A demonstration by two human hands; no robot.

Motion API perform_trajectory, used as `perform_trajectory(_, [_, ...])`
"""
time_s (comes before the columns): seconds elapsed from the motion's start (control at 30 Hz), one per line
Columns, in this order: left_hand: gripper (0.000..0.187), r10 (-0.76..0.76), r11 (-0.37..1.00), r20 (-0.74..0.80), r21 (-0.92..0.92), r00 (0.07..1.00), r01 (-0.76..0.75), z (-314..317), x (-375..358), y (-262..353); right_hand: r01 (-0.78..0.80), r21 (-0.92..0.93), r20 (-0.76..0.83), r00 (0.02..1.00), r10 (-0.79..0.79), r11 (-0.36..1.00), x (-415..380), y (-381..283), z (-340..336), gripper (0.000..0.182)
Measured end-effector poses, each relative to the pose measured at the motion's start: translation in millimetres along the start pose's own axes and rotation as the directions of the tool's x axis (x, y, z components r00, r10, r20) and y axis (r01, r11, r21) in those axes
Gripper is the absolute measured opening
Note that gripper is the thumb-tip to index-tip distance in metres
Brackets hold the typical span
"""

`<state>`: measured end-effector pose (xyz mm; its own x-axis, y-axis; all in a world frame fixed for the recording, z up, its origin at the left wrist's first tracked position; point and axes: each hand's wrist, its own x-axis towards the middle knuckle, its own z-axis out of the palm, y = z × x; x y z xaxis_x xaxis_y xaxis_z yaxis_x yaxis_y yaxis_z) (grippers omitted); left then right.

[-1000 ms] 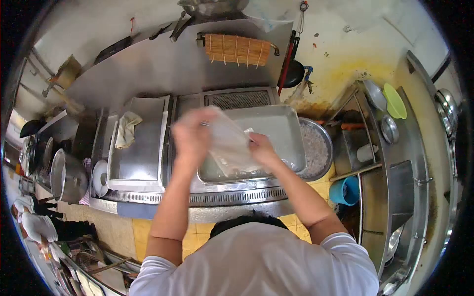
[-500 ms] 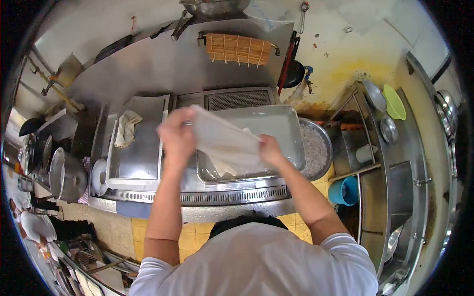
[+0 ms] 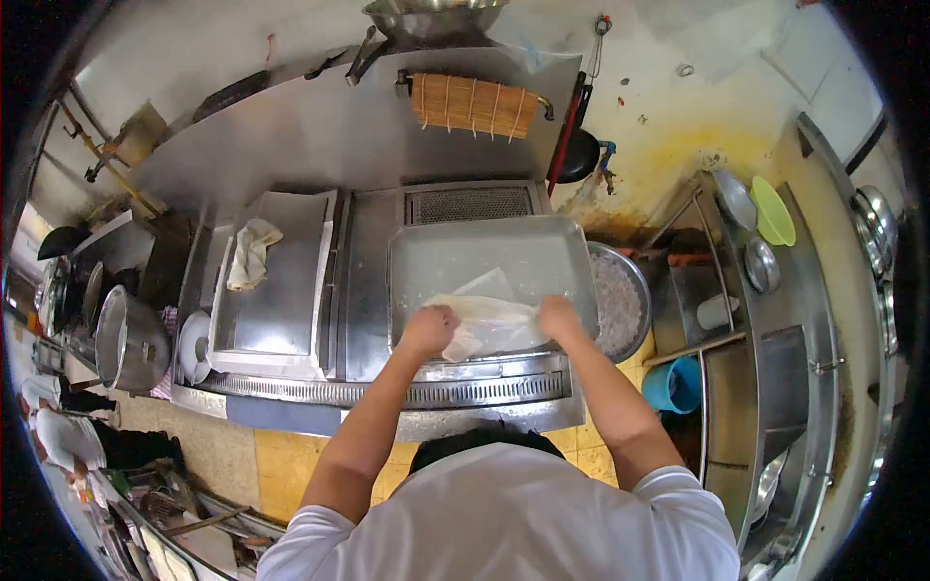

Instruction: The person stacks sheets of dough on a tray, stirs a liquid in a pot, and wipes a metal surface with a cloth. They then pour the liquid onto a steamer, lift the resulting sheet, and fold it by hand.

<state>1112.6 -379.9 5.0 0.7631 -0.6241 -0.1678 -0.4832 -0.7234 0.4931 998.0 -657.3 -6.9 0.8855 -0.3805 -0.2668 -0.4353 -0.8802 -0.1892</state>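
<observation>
A pale, wet-looking cloth (image 3: 492,318) stretches between my two hands, low over the near part of a large metal tray (image 3: 484,244) of cloudy liquid. My left hand (image 3: 429,329) is closed on the cloth's left end, and my right hand (image 3: 559,318) grips its right end. Another pale piece shows in the liquid behind the cloth; whether it is part of the same cloth I cannot tell.
Left of the tray, a folded cloth (image 3: 254,254) lies on a metal pan (image 3: 266,334). A bowl of pale, grainy contents (image 3: 620,300) stands at the right, near a blue bucket (image 3: 671,385). People (image 3: 73,443) stand at the far left.
My left hand has come down and right from above the tray's left side, and my right hand has moved slightly right. The cloth, raised and slanted before, is now low and nearly level.
</observation>
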Motion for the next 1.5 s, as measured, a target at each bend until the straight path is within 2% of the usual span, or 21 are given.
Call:
perform_trajectory(0.07, [0.025,0.035,0.978,-0.14,-0.197,0.99,-0.062,-44,1,47,0.165,0.358,-0.153,0.981,-0.117,0.919,-1,-38,-45,0.021])
perform_trajectory(0.13, [0.021,0.141,0.929,-0.332,-0.28,0.933,-0.24,-75,1,87,0.368,0.824,-0.325,0.93,-0.172,0.431,-19,-90,-86,0.021])
perform_trajectory(0.2, [0.023,0.242,0.829,-0.557,-0.306,0.794,-0.468,-96,4,113,0.265,0.87,-0.185,0.957,-0.224,0.416,-16,-106,-84,0.022])
perform_trajectory(0.23, [0.026,0.195,0.857,-0.566,-0.298,0.801,-0.42,-114,-5,121,0.213,0.887,-0.115,0.961,-0.25,0.41,-16,-108,-85,0.023])
perform_trajectory(0.37, [0.03,0.02,0.832,-0.77,-0.34,0.637,-0.437,-172,-20,81,0.272,0.607,-0.203,0.962,-0.185,0.747,-19,-38,-58,0.025])
perform_trajectory(0.43, [0.035,-0.16,0.898,-0.727,-0.387,0.667,-0.207,-187,-34,73,0.214,0.504,-0.163,0.975,-0.151,0.837,-4,7,-35,0.027])
perform_trajectory(0.5, [0.027,-0.034,0.881,-0.737,-0.341,0.675,-0.328,-155,-25,53,0.139,0.451,-0.096,0.99,-0.106,0.882,-4,19,-35,0.027])
perform_trajectory(0.6, [0.034,0.114,0.902,-0.604,-0.269,0.789,-0.337,-116,-25,88,0.497,0.588,-0.482,0.849,-0.217,0.638,-19,-49,-72,0.024])
perform_trajectory(0.67, [0.038,0.149,0.908,-0.536,-0.258,0.831,-0.33,-117,-33,113,0.542,0.771,-0.494,0.841,-0.223,0.334,-29,-104,-94,0.021])
perform_trajectory(0.77, [0.036,0.079,0.908,-0.534,-0.31,0.842,-0.282,-159,-44,122,0.295,0.772,-0.19,0.952,-0.238,0.563,-30,-99,-89,0.021])
perform_trajectory(0.83, [0.035,-0.074,0.885,-0.69,-0.378,0.72,-0.271,-189,-41,74,0.274,0.594,-0.198,0.961,-0.193,0.757,-13,-47,-61,0.021])
perform_trajectory(0.87, [0.038,-0.267,0.823,-0.586,-0.552,0.765,-0.135,-218,-57,90,0.25,0.513,-0.217,0.963,-0.159,0.821,-5,-16,-44,0.022])
perform_trajectory(0.9, [0.037,-0.196,0.861,-0.623,-0.479,0.757,-0.171,-206,-49,76,0.22,0.429,-0.237,0.963,-0.126,0.876,0,2,-32,0.022])
perform_trajectory(1.0, [0.034,-0.041,0.914,-0.599,-0.346,0.799,-0.212,-161,-37,66,0.206,0.447,-0.21,0.97,-0.122,0.871,-20,-23,-74,0.025])
perform_trajectory(1.07, [0.03,0.043,0.946,-0.532,-0.251,0.845,-0.206,-123,-27,87,0.482,0.577,-0.454,0.86,-0.232,0.659,-19,-65,-79,0.031])
perform_trajectory(1.13, [0.028,0.139,0.922,-0.548,-0.233,0.825,-0.31,-123,-27,113,0.596,0.659,-0.522,0.801,-0.292,0.458,-40,-117,-106,0.031])
perform_trajectory(1.23, [0.029,0.197,0.866,-0.697,-0.206,0.689,-0.456,-165,-36,104,0.252,0.728,-0.094,0.958,-0.272,0.637,-32,-111,-94,0.028])
perform_trajectory(1.3, [0.021,-0.014,0.869,-0.812,-0.298,0.583,-0.395,-203,-36,70,0.288,0.519,-0.263,0.95,-0.171,0.804,-11,-57,-51,0.024])
perform_trajectory(1.33, [0.015,-0.16,0.88,-0.755,-0.401,0.636,-0.254,-221,-46,67,0.247,0.448,-0.258,0.956,-0.14,0.86,2,-23,-30,0.024])
perform_trajectory(1.43, [0.028,-0.217,0.89,-0.702,-0.428,0.679,-0.157,-168,-31,10,0.291,0.268,-0.459,0.876,-0.144,0.918,0,28,-3,0.02])
perform_trajectory(1.5, [0.02,-0.129,0.956,-0.554,-0.291,0.822,-0.046,-114,-29,-11,0.314,0.143,-0.538,0.821,-0.193,0.939,-12,27,2,0.017])
